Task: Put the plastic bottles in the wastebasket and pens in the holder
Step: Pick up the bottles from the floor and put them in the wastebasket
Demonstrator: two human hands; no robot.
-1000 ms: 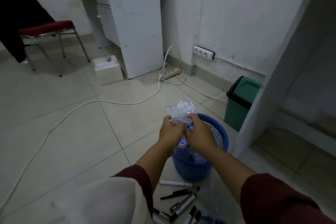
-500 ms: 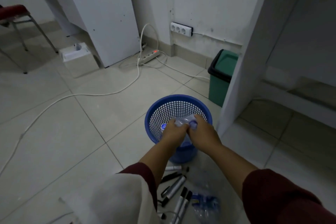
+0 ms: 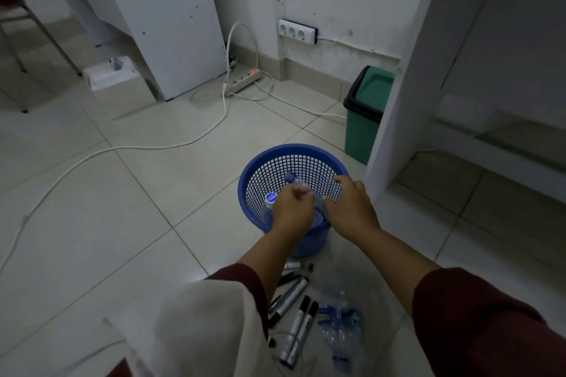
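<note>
Half a second ago both hands pinched a crumpled clear bottle together just above the near rim of the blue wastebasket (image 3: 294, 152); now they have drawn apart over it. The left hand (image 3: 292, 208) is curled with its fingers closed, though whether they still touch the bottle cannot be told. The right hand (image 3: 352, 203) has shifted toward the right of the frame, fingers loosely spread and holding nothing. The crumpled bottle (image 3: 295, 179) now sits lower, inside the basket, its neck pointing toward the upper left of the frame between the two hands. A second bottle with a blue cap (image 3: 271, 197) stands against the basket's left inner wall, as before. At the bottom centre of the frame the marker pens (image 3: 295, 330) lie scattered on the floor, and just right of them another crushed bottle (image 3: 340, 327) remains unmoved.
</note>
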